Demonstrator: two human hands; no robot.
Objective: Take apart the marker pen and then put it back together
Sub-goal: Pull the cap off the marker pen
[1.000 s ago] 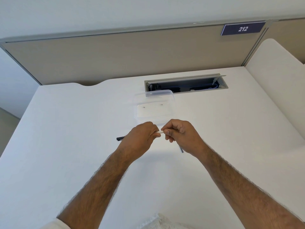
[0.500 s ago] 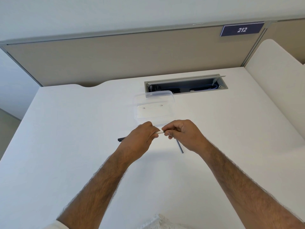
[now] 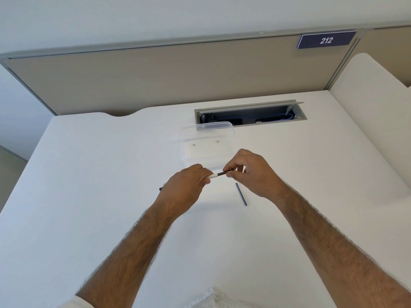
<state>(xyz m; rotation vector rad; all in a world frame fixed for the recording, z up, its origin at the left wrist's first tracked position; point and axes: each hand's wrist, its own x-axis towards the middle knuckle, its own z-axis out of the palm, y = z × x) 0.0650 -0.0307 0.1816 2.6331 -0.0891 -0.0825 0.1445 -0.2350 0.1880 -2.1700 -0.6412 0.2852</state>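
My left hand [image 3: 184,187] is closed around the marker pen's white barrel [image 3: 212,175], whose open end pokes out toward the right. A dark tip of the pen shows behind my left wrist [image 3: 160,188]. My right hand [image 3: 253,174] pinches a thin dark rod, the ink core [image 3: 223,173], between thumb and forefinger; the rod sticks partly out of the barrel's end. A second short dark grey stick [image 3: 241,194] lies loose on the white desk [image 3: 89,174] just under my right hand.
A clear plastic container [image 3: 208,141] stands on the desk right behind my hands. Beyond it is an open cable slot [image 3: 249,115] in the desk. A beige partition with a "212" sign [image 3: 325,40] closes the back.
My right hand has moved right, away from my left, and the dark core now shows between them. The loose grey stick under it has come fully into view.
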